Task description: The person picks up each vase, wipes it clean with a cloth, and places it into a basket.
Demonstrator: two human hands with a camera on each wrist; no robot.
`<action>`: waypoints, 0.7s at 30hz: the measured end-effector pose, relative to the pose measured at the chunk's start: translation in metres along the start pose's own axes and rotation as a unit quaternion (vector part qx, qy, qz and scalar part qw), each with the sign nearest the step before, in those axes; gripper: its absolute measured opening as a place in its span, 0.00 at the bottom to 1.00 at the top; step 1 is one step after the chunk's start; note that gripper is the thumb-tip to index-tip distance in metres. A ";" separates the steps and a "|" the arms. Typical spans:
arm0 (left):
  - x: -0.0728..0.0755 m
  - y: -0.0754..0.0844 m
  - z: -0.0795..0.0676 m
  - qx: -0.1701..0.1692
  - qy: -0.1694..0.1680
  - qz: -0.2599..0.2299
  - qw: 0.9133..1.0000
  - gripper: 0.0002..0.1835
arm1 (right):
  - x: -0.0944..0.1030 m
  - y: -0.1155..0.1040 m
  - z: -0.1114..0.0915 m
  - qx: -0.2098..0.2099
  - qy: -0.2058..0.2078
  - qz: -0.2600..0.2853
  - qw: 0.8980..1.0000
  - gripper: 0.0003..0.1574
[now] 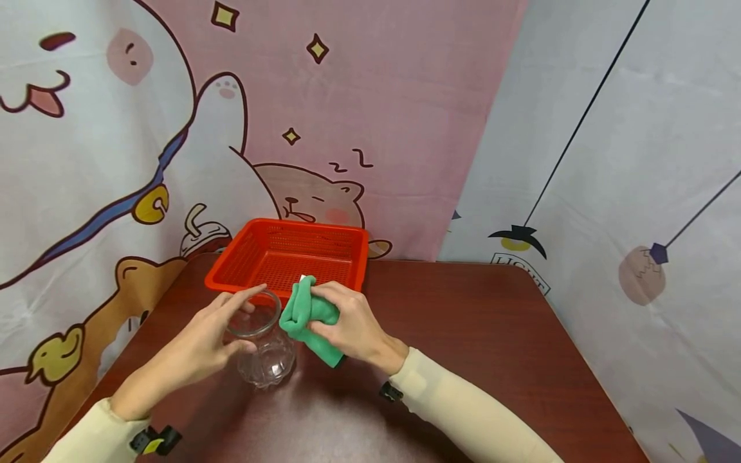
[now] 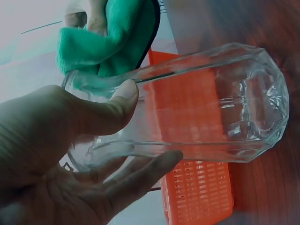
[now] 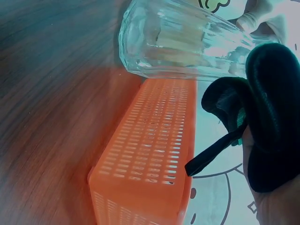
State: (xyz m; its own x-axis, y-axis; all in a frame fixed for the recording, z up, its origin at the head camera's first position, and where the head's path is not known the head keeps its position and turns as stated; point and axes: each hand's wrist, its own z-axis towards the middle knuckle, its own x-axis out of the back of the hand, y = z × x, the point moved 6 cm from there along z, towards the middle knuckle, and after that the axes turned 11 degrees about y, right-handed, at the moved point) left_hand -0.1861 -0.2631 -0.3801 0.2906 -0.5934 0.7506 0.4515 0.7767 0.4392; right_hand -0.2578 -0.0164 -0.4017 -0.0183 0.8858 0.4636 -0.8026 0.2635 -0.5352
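Observation:
A clear glass vase (image 1: 267,360) with a faceted lower body stands upright on the table, its round rim facing up. My left hand (image 1: 199,341) holds it near the neck; in the left wrist view the thumb (image 2: 123,101) lies on one side and the fingers on the other. Just right of the rim, my right hand (image 1: 354,325) grips a bunched green cloth (image 1: 307,315). The cloth hangs in folds beside the vase mouth. In the right wrist view the cloth (image 3: 274,103) looks dark and hides most of the fingers.
An orange-red plastic basket (image 1: 213,278) with perforated walls sits behind the vase, at the table's back edge. The dark wooden table (image 1: 463,347) stretches to the right. A printed cartoon curtain (image 1: 405,116) hangs behind the table and along its sides.

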 end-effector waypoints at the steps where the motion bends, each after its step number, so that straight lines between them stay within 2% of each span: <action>1: 0.001 -0.001 0.000 -0.008 -0.004 -0.003 1.000 0.59 | 0.000 0.000 0.000 -0.001 -0.004 0.000 1.000 0.34; 6: 0.002 -0.004 0.004 -0.051 -0.019 -0.032 0.998 0.59 | -0.002 0.001 -0.001 0.000 -0.028 0.005 1.000 0.33; 11: 0.002 -0.008 0.008 -0.069 -0.044 -0.062 0.995 0.60 | -0.008 -0.004 -0.001 0.022 -0.051 0.016 0.998 0.33; 17: 0.001 -0.013 0.008 -0.053 -0.081 -0.085 0.992 0.59 | -0.020 -0.007 -0.003 0.032 -0.071 0.014 0.997 0.33; 21: 0.000 -0.015 0.006 -0.033 -0.108 -0.103 0.988 0.61 | -0.025 -0.007 -0.004 0.026 -0.060 0.016 0.998 0.31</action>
State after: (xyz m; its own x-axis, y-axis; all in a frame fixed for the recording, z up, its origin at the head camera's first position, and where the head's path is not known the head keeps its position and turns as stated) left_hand -0.1979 -0.2740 -0.3838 0.0039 -0.6733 0.7394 0.5381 0.6247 0.5659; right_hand -0.2496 -0.0386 -0.4122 -0.1131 0.8404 0.5300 -0.8307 0.2127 -0.5145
